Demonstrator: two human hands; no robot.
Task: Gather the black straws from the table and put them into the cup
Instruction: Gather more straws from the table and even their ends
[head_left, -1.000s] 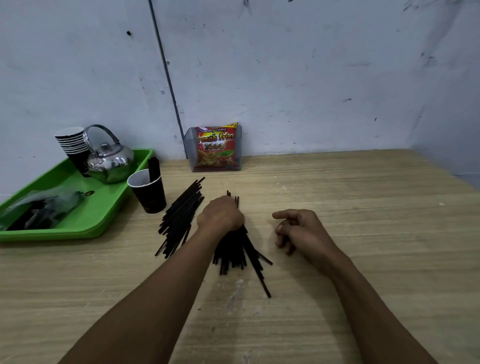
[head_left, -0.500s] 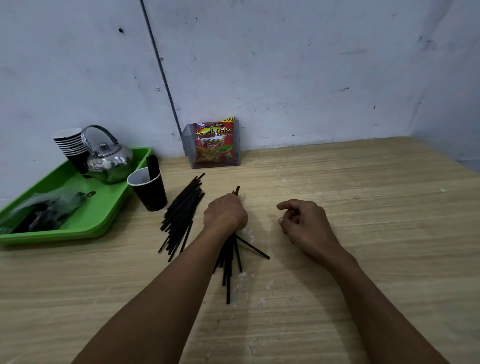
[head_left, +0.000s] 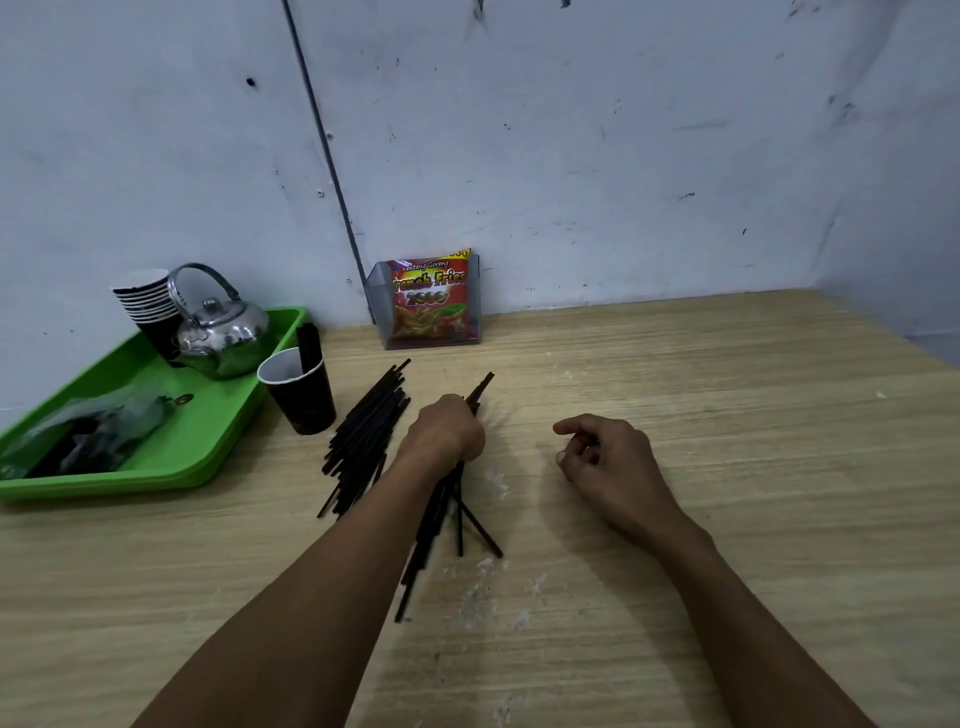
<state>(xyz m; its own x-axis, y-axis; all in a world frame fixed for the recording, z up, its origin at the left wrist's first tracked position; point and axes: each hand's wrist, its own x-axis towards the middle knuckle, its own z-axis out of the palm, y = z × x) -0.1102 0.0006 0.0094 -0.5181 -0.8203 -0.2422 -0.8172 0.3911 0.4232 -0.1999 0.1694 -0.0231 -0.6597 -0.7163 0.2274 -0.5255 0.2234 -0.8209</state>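
A person's left hand (head_left: 447, 434) closes around a bundle of black straws (head_left: 441, 512) at table centre; the right hand (head_left: 605, 460) rests loosely curled, empty. More loose straws (head_left: 366, 434) lie at ten o'clock beside the cup (head_left: 301, 389). Squaring the splayed ends first should ease insertion.

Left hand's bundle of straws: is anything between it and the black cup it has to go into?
Only the loose pile of straws, lying flat on the table between the left hand with its bundle and the cup. Lifted, the bundle should pass over it. The cup already holds a few straws, leaving open room at the mouth.
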